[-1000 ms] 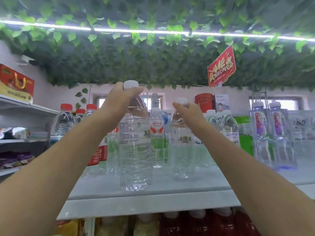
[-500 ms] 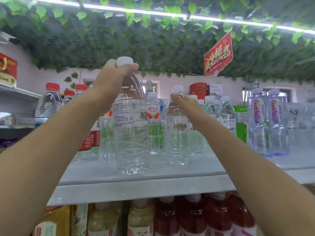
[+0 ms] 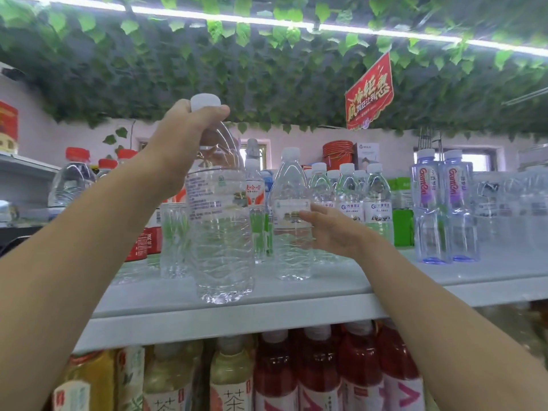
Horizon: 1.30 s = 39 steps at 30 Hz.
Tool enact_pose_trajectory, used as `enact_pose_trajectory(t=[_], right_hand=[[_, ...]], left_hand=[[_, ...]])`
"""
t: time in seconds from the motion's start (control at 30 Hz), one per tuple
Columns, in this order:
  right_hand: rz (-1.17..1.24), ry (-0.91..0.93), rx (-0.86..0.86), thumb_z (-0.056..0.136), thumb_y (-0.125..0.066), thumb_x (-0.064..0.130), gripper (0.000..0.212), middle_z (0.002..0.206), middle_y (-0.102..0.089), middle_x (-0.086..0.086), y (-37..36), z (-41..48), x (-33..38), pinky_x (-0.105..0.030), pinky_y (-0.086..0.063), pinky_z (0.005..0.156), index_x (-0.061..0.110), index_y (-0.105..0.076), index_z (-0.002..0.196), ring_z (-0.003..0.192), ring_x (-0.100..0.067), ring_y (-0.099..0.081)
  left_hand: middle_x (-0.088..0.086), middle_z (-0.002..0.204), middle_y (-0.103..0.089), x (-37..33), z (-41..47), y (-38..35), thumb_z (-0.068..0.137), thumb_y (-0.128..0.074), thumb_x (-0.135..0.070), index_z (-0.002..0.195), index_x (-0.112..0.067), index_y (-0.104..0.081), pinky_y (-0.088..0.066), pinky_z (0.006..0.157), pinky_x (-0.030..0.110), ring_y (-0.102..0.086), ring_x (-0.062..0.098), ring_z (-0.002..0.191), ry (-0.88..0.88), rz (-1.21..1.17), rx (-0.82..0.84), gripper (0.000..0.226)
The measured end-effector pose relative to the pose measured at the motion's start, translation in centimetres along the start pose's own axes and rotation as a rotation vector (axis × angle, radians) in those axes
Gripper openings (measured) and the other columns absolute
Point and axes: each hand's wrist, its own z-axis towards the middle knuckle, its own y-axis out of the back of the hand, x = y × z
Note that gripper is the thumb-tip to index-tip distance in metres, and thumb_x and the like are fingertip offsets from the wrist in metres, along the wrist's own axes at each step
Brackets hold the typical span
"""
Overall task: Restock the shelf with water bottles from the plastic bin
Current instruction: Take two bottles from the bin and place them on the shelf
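Two hands reach up: the left hand (image 3: 184,137) curls round the neck of a large water bottle (image 3: 221,232), upright at the shelf's (image 3: 237,320) front edge. Just right of that bottle, the right hand (image 3: 329,229), fingers loosely extended, touches a slimmer water bottle (image 3: 289,250).

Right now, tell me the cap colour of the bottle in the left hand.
White cap on the bottle the left hand grips; head view.

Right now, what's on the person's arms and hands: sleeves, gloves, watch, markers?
Nothing worn that shows. The bare left hand and bare right hand carry no gloves, rings or tape. The left forearm and right forearm are uncovered to the frame edge: no sleeve, watch, wristband or marker in view. Upper arms are out of frame.
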Motion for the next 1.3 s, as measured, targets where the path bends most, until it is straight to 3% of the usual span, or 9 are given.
enact_pose_trajectory(t=[0.17,0.23,0.33,0.4,0.63,0.87,1.0,1.2,1.3], right_hand=[[-0.081,0.033,-0.113,0.044,-0.090,0.043,0.100,0.126,-0.060,-0.007,-0.4,0.0,-0.3,-0.051,-0.045,0.099,0.010,-0.050,0.130,0.117,-0.027,-0.056],[-0.181,0.044,-0.171,0.062,-0.081,0.039,0.064,0.114,-0.063,-0.002,-1.4,-0.1,-0.1,-0.046,-0.045,0.094,0.014,-0.057,0.116,0.112,-0.021,-0.056],[-0.303,0.105,-0.306,0.079,-0.072,0.027,0.020,0.083,-0.060,0.007,-2.4,-0.3,-0.3,-0.021,-0.040,0.066,0.020,-0.056,0.088,0.083,-0.009,-0.056],[-0.349,0.145,-0.389,0.076,-0.075,0.028,0.030,0.083,-0.060,0.006,-2.6,0.1,-0.6,-0.018,-0.042,0.067,0.014,-0.055,0.093,0.083,-0.011,-0.057],[-0.656,0.075,-0.673,0.059,-0.079,0.057,0.100,0.125,-0.046,-0.011,-3.4,1.2,-1.2,-0.042,-0.043,0.101,0.003,-0.035,0.130,0.115,-0.026,-0.048],[-0.264,-0.094,-0.360,0.079,-0.073,0.033,0.072,0.127,-0.047,-0.007,-2.0,-1.0,0.0,-0.045,-0.037,0.100,0.003,-0.036,0.133,0.117,-0.022,-0.041],[-0.145,-0.135,-0.225,0.084,-0.066,0.014,0.049,0.116,-0.058,-0.007,-0.1,-2.0,0.4,-0.039,-0.049,0.090,0.003,-0.047,0.128,0.111,-0.023,-0.054],[-0.314,-0.068,-0.314,0.080,-0.072,0.024,0.072,0.134,-0.049,-0.006,-1.4,-2.4,0.1,-0.035,-0.046,0.091,0.000,-0.039,0.139,0.113,-0.020,-0.048],[-0.450,-0.001,-0.419,0.072,-0.078,0.034,0.078,0.122,-0.055,-0.008,-2.7,-2.1,-0.5,-0.032,-0.044,0.092,0.000,-0.044,0.134,0.109,-0.021,-0.051]], left_hand=[[0.026,0.105,-0.062,0.2,-0.5,-0.1,0.090,-0.054,-0.027,0.094,-0.018,-0.046,-0.052,0.068,0.033,-0.062,0.024,0.081,0.020,0.038,0.004,0.013],[0.029,0.113,-0.060,0.2,-0.7,-0.2,0.089,-0.054,-0.028,0.092,-0.019,-0.046,-0.052,0.068,0.032,-0.062,0.025,0.085,0.025,0.046,-0.001,0.012],[0.026,0.112,-0.060,0.2,-0.8,-0.1,0.085,-0.056,-0.034,0.093,-0.020,-0.046,-0.051,0.071,0.033,-0.062,0.025,0.087,0.021,0.050,-0.007,0.019],[0.024,0.108,-0.061,0.1,-0.8,-0.1,0.081,-0.057,-0.036,0.095,-0.019,-0.047,-0.053,0.079,0.039,-0.062,0.024,0.088,0.021,0.043,-0.006,0.024],[0.029,0.115,-0.059,-1.0,-1.3,0.2,0.069,-0.060,-0.040,0.093,-0.019,-0.048,-0.047,0.093,0.051,-0.061,0.030,0.092,0.022,0.047,-0.020,0.033],[0.026,0.108,-0.058,-1.3,-1.4,0.3,0.070,-0.059,-0.039,0.093,-0.019,-0.048,-0.050,0.086,0.046,-0.060,0.029,0.090,0.022,0.063,-0.005,0.033],[0.028,0.115,-0.059,-1.1,-1.2,0.4,0.069,-0.060,-0.040,0.094,-0.020,-0.049,-0.046,0.096,0.053,-0.060,0.031,0.095,0.035,0.066,-0.023,0.033],[0.027,0.116,-0.059,-1.0,-1.4,0.0,0.070,-0.060,-0.040,0.092,-0.022,-0.049,-0.045,0.097,0.053,-0.059,0.038,0.108,0.039,0.089,-0.027,0.031],[0.025,0.112,-0.060,-1.0,-1.5,-0.3,0.070,-0.059,-0.040,0.091,-0.021,-0.049,-0.047,0.096,0.049,-0.062,0.033,0.098,0.031,0.088,-0.019,0.030]])
